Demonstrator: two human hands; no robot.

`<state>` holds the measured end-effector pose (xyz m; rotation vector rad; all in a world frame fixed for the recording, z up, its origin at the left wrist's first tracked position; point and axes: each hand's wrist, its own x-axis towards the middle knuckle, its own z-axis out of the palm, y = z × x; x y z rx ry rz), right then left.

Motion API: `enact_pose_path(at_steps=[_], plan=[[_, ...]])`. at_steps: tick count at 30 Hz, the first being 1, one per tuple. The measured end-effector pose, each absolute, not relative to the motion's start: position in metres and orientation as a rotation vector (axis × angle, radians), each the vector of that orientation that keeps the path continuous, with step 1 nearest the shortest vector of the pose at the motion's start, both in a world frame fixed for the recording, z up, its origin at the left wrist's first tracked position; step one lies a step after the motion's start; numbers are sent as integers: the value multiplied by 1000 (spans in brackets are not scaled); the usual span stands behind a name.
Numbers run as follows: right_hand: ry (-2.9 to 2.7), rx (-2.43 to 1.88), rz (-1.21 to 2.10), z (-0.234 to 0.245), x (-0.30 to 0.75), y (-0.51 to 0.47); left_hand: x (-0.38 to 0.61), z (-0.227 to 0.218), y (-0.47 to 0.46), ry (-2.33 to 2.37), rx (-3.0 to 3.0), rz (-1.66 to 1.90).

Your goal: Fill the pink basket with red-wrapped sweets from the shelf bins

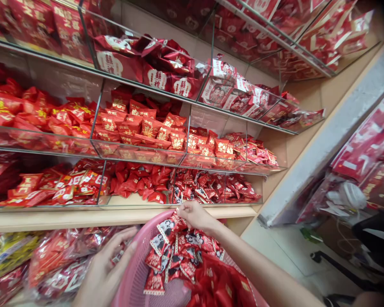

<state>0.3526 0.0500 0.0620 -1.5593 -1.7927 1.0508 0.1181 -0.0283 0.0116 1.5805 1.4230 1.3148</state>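
Observation:
My right hand (pixel 195 215) is closed in a pinch on a small red-and-black patterned candy packet (pixel 178 221) at the far rim of a pink plastic basket (pixel 132 277). The basket holds a heap of such packets (pixel 179 256) and red foil ones (pixel 220 285). My left hand (pixel 107 266) lies against the basket's left side, fingers stretched along the rim. Right above my right hand, the lowest glass bin holds similar patterned candies (pixel 208 187).
Glass-fronted shelf bins hold red wrapped sweets (pixel 137 128) in several tiers. Larger red bags (pixel 156 64) fill the upper shelves. Bagged goods (pixel 54 256) sit below the wooden ledge (pixel 83 217). A second red display (pixel 368 145) stands at right, beyond a tiled floor (pixel 284 251).

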Motion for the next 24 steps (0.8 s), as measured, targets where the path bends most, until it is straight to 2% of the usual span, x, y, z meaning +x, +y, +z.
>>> enact_pose_path(at_steps=[4,14,19,24], plan=[[-1876,-1674,910,51,329,69,115,4,-28,1403,1658,1227],[-2019,-1898,251,31,322,59,120,-5,-23,1472,1732,1188],[-2078,-1869,106,46,337,50,124,-5,-24,1485,1677,1160],[-2035,-2068,-241,70,390,57,126,-10,-26,1468,1658,1146]])
